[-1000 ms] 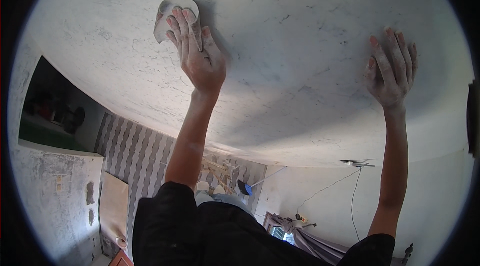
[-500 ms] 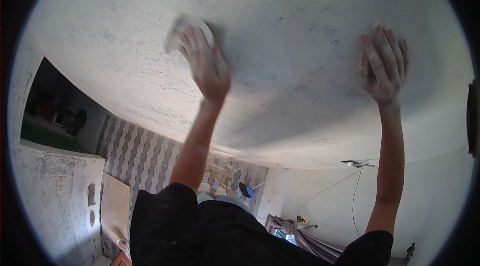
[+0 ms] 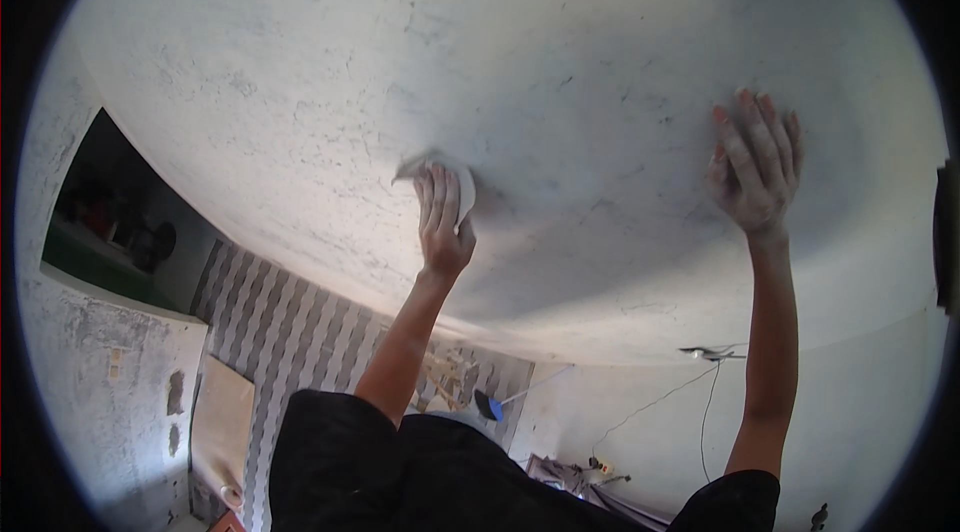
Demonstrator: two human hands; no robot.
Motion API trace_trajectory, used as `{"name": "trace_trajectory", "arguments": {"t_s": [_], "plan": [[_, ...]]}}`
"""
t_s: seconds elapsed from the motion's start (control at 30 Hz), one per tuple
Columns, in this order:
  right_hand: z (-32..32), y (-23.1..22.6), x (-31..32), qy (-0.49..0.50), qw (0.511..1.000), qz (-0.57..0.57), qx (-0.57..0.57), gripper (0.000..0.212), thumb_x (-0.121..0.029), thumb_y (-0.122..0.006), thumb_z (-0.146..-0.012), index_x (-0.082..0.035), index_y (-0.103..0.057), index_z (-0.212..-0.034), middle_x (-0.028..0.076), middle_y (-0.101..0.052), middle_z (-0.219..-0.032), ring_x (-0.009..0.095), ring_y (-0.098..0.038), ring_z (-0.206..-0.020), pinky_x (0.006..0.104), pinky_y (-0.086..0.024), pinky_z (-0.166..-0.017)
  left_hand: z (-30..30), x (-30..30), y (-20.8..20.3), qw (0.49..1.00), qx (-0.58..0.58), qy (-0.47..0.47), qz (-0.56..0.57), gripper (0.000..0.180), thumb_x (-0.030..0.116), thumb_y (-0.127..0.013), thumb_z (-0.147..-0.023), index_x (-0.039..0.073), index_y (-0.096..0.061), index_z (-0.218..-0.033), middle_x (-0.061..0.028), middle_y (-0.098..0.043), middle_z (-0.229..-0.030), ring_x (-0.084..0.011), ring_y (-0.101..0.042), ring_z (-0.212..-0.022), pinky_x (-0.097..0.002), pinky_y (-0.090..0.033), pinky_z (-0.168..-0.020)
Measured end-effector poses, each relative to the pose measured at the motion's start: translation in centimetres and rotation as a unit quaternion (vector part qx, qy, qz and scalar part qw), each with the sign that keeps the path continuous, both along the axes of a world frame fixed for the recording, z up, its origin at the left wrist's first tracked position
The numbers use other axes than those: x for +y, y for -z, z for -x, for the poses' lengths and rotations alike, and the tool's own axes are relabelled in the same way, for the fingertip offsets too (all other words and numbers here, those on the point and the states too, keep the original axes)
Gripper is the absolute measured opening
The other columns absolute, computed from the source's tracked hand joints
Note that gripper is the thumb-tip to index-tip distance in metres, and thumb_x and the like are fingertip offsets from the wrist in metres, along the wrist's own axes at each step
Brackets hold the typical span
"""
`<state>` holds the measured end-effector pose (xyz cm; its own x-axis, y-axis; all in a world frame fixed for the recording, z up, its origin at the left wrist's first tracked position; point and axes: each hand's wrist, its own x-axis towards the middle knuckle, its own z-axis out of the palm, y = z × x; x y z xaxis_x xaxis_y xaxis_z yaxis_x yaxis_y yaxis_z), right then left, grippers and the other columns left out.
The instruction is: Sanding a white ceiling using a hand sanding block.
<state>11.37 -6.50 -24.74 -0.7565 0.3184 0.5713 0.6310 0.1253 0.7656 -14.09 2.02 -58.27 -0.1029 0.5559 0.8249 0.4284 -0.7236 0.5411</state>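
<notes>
A wide pale wall (image 3: pixel 560 82), scuffed with fine cracks and grey marks, fills the upper view. Against it my left hand (image 3: pixel 442 222) presses a bent, whitish sheet of sandpaper (image 3: pixel 467 194), its fingers laid over the sheet and the thumb at its right side. One grey corner of the sheet stands out beyond the fingertips. Well to the right, my right hand (image 3: pixel 757 164) lies on the wall with fingers stretched upward, holding nothing. Whitish dust coats both hands.
At left, a dark opening (image 3: pixel 110 212) breaks the wall, with a board (image 3: pixel 222 422) leaning below. A blue broom (image 3: pixel 489 405) lies near wooden pieces (image 3: pixel 447 377) on the patterned floor (image 3: pixel 290 322). Cables (image 3: pixel 711 412) hang from a fixture (image 3: pixel 712 354) at lower right.
My left hand has slid down the wall and a little right with the sandpaper. My right hand stays flat on the wall, appearing slightly lower as the view shifts.
</notes>
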Motion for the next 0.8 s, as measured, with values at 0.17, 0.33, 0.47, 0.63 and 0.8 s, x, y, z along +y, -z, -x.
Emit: {"name": "trace_trajectory", "arguments": {"t_s": [0.17,0.33,0.47,0.63,0.8], "plan": [[-0.1,-0.2,-0.4,0.015,1.0,-0.012,0.002,0.026,-0.023,-0.053,-0.096,-0.026,-0.07,-0.116,-0.002,-0.061,-0.132,0.018,-0.052,-0.13,0.0424,-0.035,-0.114,2.0,3.6,-8.9,0.995,-0.059,-0.06,-0.062,0.049,0.001,-0.05,-0.091,-0.011,-0.045,-0.138,-0.0303,-0.037,-0.148,-0.0487,-0.025,-0.142,-0.0615,-0.02,-0.114],[-0.3,-0.4,-0.2,0.007,1.0,-0.015,0.004,0.026,-0.023,-0.055,-0.095,-0.026,-0.069,-0.117,-0.002,-0.062,-0.132,0.017,-0.053,-0.128,0.0424,-0.035,-0.114,0.3,2.9,-8.3,0.99,-0.108,-0.07,-0.056,0.051,-0.001,-0.05,-0.089,-0.01,-0.044,-0.139,-0.0301,-0.036,-0.149,-0.0495,-0.024,-0.142,-0.0618,-0.018,-0.115],[-0.1,-0.1,0.0,-0.011,1.0,-0.009,0.006,0.026,-0.022,-0.056,-0.094,-0.025,-0.07,-0.116,-0.002,-0.062,-0.132,0.017,-0.053,-0.128,0.0415,-0.035,-0.114,-0.2,0.3,-3.0,0.999,-0.027,0.018,-0.041,0.054,-0.004,-0.047,-0.087,-0.01,-0.041,-0.141,-0.0299,-0.035,-0.15,-0.0475,-0.022,-0.143,-0.0627,-0.017,-0.114],[-0.4,-0.3,-0.9,0.008,1.0,-0.008,0.002,0.025,-0.022,-0.055,-0.095,-0.025,-0.07,-0.115,-0.002,-0.062,-0.132,0.017,-0.054,-0.127,0.041,-0.035,-0.114,1.4,3.5,-10.9,0.993,-0.038,-0.053,-0.099,0.05,-0.003,-0.046,-0.092,-0.011,-0.04,-0.141,-0.0296,-0.034,-0.151,-0.0441,-0.021,-0.145,-0.0584,-0.017,-0.116],[0.4,0.7,0.7,-0.007,1.0,-0.002,-0.007,0.025,-0.022,-0.054,-0.096,-0.025,-0.069,-0.116,-0.002,-0.063,-0.131,0.017,-0.055,-0.127,0.0412,-0.036,-0.113,-1.1,1.2,-3.8,0.996,-0.056,0.004,-0.063,0.052,0.003,-0.052,-0.089,-0.008,-0.045,-0.139,-0.028,-0.036,-0.15,-0.046,-0.025,-0.143,-0.0642,-0.018,-0.114]]}}
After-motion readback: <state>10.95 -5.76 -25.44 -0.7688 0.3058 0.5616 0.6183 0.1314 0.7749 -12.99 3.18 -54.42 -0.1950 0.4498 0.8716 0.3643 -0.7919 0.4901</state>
